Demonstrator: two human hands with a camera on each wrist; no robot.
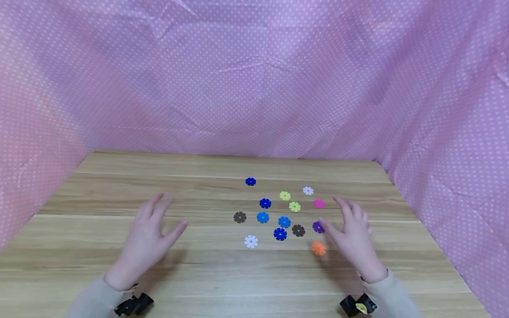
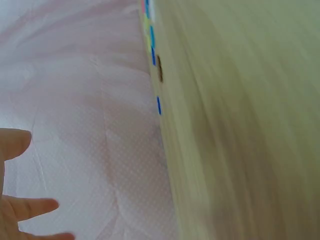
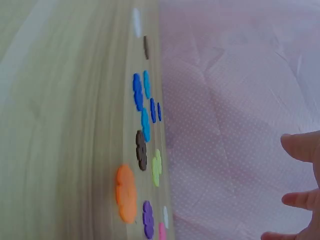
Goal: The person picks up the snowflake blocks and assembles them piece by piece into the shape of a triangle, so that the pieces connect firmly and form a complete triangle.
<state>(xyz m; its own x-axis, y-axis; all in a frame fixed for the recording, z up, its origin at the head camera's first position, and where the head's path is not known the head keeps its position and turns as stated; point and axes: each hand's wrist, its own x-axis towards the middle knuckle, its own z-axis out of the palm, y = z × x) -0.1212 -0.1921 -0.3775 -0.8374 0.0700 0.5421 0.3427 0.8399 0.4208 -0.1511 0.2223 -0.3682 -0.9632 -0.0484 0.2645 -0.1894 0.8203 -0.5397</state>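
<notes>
Several flat notched plastic discs lie scattered on the wooden table. My left hand point(image 1: 146, 237) hovers well to their left, fingers spread, holding nothing. The right hand point(image 1: 354, 236) is above the table at the discs' right side, its thumb overlapping the edge of a purple disc point(image 1: 318, 227) in the head view. Near that hand lie an orange disc point(image 3: 126, 194) and a pink disc point(image 1: 319, 204). Farther left are a brown disc point(image 1: 240, 217), a white disc point(image 1: 251, 241), a dark blue disc point(image 1: 280, 234), a light blue disc point(image 1: 263, 217) and a yellow-green disc point(image 1: 294, 206).
The wood-grain tabletop point(image 1: 213, 281) spreads under both hands. A pink-purple dotted cloth point(image 1: 258, 82) hangs behind it and along both sides. Each wrist carries a small black camera, such as the one on the left wrist point(image 1: 134, 305).
</notes>
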